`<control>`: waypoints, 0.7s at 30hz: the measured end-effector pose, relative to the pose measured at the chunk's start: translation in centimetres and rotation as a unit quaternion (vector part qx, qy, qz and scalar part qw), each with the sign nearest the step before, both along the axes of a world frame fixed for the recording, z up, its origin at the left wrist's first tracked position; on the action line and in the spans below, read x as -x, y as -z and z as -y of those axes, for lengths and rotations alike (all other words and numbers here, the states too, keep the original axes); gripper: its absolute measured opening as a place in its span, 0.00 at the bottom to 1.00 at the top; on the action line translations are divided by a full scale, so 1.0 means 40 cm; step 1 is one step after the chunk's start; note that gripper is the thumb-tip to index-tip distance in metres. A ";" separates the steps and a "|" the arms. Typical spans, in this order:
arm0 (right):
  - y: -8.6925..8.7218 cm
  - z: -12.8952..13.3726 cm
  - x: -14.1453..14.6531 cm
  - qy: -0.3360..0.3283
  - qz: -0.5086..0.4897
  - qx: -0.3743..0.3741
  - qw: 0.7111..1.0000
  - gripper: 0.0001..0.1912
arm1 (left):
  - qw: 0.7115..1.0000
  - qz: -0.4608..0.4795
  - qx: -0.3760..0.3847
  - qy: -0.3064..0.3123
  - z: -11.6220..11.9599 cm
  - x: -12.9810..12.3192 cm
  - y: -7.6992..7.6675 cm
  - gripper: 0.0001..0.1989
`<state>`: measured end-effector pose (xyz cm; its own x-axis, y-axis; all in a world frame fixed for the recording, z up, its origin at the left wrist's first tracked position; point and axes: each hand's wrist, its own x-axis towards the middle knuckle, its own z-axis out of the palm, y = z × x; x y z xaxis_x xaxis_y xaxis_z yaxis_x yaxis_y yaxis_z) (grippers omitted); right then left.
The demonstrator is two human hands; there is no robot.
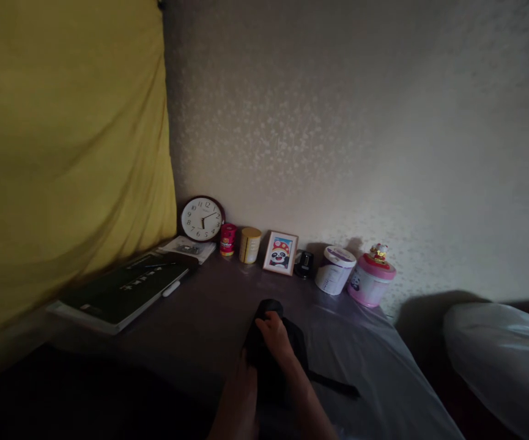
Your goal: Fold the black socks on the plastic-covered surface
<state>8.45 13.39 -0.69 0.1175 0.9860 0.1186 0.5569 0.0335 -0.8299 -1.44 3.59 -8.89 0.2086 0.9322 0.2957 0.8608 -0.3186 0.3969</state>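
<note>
A dark, soft-looking black item (296, 342), perhaps a bag, lies on the table in front of me. From its right side a black strap (335, 384) runs out across the tabletop. My right hand (273, 335) is closed on its upper part, fingers curled over the dark material. Low against its left side is my left hand (244, 373), whose fingers are lost in shadow and behind the black material. Poor light hides the item's exact shape and its lower edge.
Along the wall stand a clock (202, 219), a red can (228, 239), a yellow canister (249, 245), a panda picture frame (281, 252), a small black object (306, 264), a white tub (336, 271) and a pink tub (371, 281). A large dark book (126, 287) lies left.
</note>
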 end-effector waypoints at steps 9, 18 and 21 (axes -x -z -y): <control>-0.023 0.011 0.024 -0.122 -0.040 0.102 0.986 0.11 | 0.984 0.020 -0.174 -0.018 0.027 0.082 -0.009 0.25; -0.062 0.055 0.017 -0.224 0.085 0.003 0.971 0.09 | 0.987 -0.045 -0.141 0.056 0.006 0.022 -0.091 0.35; -0.061 0.081 0.009 -0.246 0.087 -0.029 0.965 0.10 | 0.990 -0.081 -0.115 0.029 -0.007 0.012 -0.043 0.37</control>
<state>8.08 10.16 1.75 -0.3899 0.9082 0.1520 0.5917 0.3735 -0.7144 -1.93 3.89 -7.19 0.3227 0.8285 0.4576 0.8846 -0.4359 0.1655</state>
